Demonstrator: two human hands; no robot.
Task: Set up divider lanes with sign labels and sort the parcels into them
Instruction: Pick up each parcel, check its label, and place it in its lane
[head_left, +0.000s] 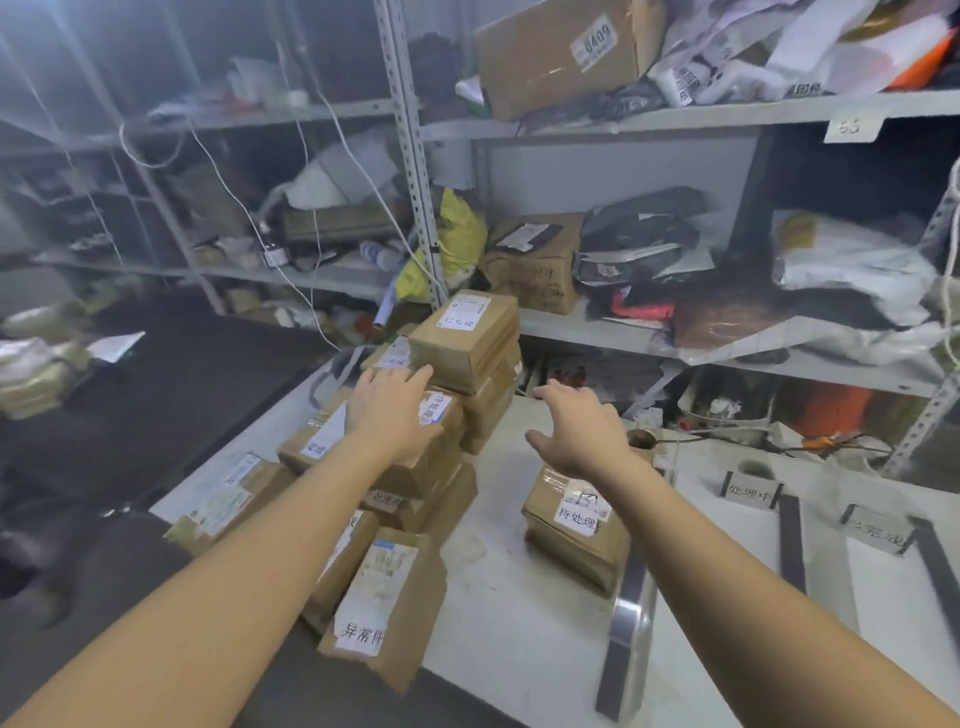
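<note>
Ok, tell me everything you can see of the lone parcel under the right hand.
The parcel is a brown cardboard box wrapped in glossy clear tape, lying flat on the white table, apart from the big pile. On top are a printed shipping label and a white handwritten sticker reading 待处理. Its right edge sits against a grey divider strip. The right hand hovers over its far end, fingers spread; whether it touches is unclear.

Both bare arms stretched forward. Left hand (396, 410) palm down, fingers spread flat. Right hand (576, 431) raised, fingers loosely splayed, grip empty.
</note>
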